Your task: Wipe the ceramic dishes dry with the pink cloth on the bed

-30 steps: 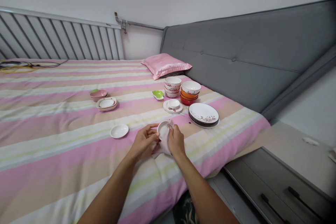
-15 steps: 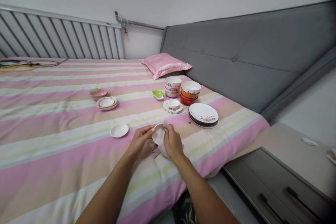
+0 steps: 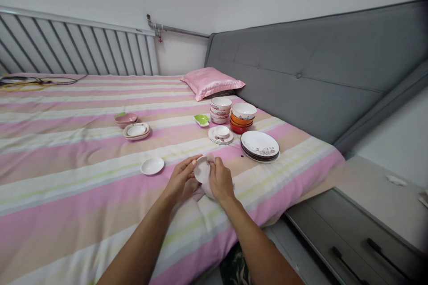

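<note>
Between my hands a small white dish (image 3: pixel 201 170) is held up on edge above the bed. My left hand (image 3: pixel 182 177) pinches its left rim with thumb and fingers. On the other side, my right hand (image 3: pixel 221 180) grips a pale pinkish cloth (image 3: pixel 207 188) pressed against the dish's right edge; part of the cloth hangs below. Another small white dish (image 3: pixel 152 166) lies on the bedspread to the left of my hands. Beyond them sits a stack of small plates (image 3: pixel 218 139) with a little white dish (image 3: pixel 222 131) on top.
Stacked large plates (image 3: pixel 260 143) stand to the right, with two bowl stacks (image 3: pixel 220 103) (image 3: pixel 241 122) behind. A green leaf-shaped dish (image 3: pixel 201 120), rectangular dishes (image 3: pixel 137 137) and pink dishes (image 3: pixel 126 119) lie farther off. A pink pillow (image 3: pixel 214 82) rests by the grey headboard (image 3: pixel 301 53); a nightstand (image 3: pixel 334 231) is at right.
The small dish and cloth stay in my hands, with only a slight shift of my fingers. The other dishes have not moved.
</note>
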`<state>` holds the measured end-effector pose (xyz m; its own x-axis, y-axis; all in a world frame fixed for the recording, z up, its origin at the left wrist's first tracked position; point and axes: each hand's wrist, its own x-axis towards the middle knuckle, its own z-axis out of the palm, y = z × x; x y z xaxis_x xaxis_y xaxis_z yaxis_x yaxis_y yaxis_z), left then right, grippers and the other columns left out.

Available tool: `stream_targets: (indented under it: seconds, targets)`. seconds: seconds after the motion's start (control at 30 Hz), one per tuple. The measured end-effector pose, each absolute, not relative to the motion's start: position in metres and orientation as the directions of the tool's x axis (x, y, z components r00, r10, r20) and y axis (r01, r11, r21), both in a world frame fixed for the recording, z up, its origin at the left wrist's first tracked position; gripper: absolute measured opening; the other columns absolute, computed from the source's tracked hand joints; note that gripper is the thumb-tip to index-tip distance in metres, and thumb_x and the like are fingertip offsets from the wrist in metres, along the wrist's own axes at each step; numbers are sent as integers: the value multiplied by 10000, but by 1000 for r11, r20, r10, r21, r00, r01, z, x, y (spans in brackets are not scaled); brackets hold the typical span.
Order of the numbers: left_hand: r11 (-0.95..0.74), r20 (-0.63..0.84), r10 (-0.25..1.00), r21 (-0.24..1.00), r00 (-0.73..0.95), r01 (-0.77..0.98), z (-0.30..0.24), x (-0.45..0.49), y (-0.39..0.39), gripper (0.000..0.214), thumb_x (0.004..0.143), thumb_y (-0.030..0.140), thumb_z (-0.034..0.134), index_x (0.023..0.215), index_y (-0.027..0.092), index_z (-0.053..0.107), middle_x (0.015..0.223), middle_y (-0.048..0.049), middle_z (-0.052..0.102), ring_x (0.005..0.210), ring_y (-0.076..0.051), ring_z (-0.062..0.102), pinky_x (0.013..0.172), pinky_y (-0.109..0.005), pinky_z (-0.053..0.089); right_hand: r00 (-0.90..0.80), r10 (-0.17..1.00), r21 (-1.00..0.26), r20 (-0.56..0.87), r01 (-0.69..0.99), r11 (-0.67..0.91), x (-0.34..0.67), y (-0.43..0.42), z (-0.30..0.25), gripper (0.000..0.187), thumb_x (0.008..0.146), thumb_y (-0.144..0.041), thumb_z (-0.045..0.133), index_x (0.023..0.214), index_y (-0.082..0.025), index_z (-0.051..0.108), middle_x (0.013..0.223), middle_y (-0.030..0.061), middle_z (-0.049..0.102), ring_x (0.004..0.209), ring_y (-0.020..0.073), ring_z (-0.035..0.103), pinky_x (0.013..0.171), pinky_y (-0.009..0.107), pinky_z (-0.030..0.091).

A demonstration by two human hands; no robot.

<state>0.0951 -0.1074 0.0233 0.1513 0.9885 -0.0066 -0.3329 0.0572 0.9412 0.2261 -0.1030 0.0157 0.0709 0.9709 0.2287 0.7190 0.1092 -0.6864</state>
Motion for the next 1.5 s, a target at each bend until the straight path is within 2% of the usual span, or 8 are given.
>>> stream_targets:
  seconds: [0.2, 0.33, 0.5, 0.7, 0.97, 1.2, 1.37, 1.5]
  targets:
    - [7, 36, 992, 944, 123, -330, 25, 105, -109, 480, 593, 277, 771, 1036, 142, 645, 800, -65, 672, 688, -148, 600, 664, -264, 459, 252, 952, -802, 172, 598, -13, 230, -98, 16, 221, 889, -251, 299, 805, -213, 499, 740, 50, 635, 693, 200, 572, 583, 260, 352]
    - [-27, 71, 991, 940, 117, -340, 21, 107, -108, 432, 639, 280, 741, 1041, 152, 649, 846, -68, 677, 748, -158, 607, 694, -267, 455, 244, 956, -793, 164, 608, -19, 231, -98, 15, 217, 893, -250, 296, 817, -211, 495, 745, 53, 636, 694, 202, 573, 581, 261, 348]
    - [20, 43, 985, 936, 169, -352, 18, 101, -107, 411, 703, 316, 687, 1082, 163, 646, 987, -87, 680, 815, -187, 609, 746, -290, 450, 161, 969, -722, 186, 691, 24, 229, -100, 15, 223, 912, -269, 279, 867, -202, 487, 754, 56, 638, 696, 208, 579, 564, 259, 323]
    - [-4, 46, 987, 965, 154, -261, 21, 99, -107, 350, 759, 341, 626, 1050, 150, 666, 910, -72, 690, 788, -178, 590, 738, -272, 436, 59, 980, -617, 190, 784, 72, 230, -104, 18, 210, 923, -262, 288, 918, -194, 487, 770, 65, 654, 696, 205, 595, 556, 257, 286]
    - [-13, 31, 995, 984, 99, -178, 30, 102, -111, 329, 761, 425, 588, 744, 111, 683, 713, -29, 596, 600, -133, 516, 527, -229, 387, -133, 970, -486, 202, 847, 217, 229, -108, 19, 215, 930, -271, 288, 942, -202, 491, 790, 67, 673, 704, 219, 610, 548, 263, 255]
    - [9, 21, 994, 962, 109, -272, 28, 103, -110, 457, 732, 398, 642, 1115, 151, 613, 873, -59, 661, 706, -144, 571, 649, -250, 439, 134, 981, -686, 143, 728, 0, 230, -102, 20, 229, 910, -263, 303, 889, -201, 522, 791, 71, 663, 732, 214, 601, 576, 261, 329]
    - [-7, 78, 973, 949, 216, -314, 21, 105, -109, 578, 649, 249, 739, 1197, 192, 564, 838, -53, 656, 735, -150, 590, 697, -271, 446, 235, 967, -777, 102, 625, -69, 235, -95, 15, 253, 897, -270, 300, 824, -204, 533, 817, 75, 656, 766, 214, 597, 602, 265, 380]
    - [-18, 87, 974, 950, 208, -312, 19, 106, -108, 537, 659, 245, 731, 1175, 183, 594, 860, -65, 671, 769, -159, 589, 693, -263, 440, 226, 969, -781, 105, 621, -60, 235, -94, 12, 264, 893, -277, 295, 828, -201, 539, 812, 79, 654, 755, 213, 596, 601, 267, 390]
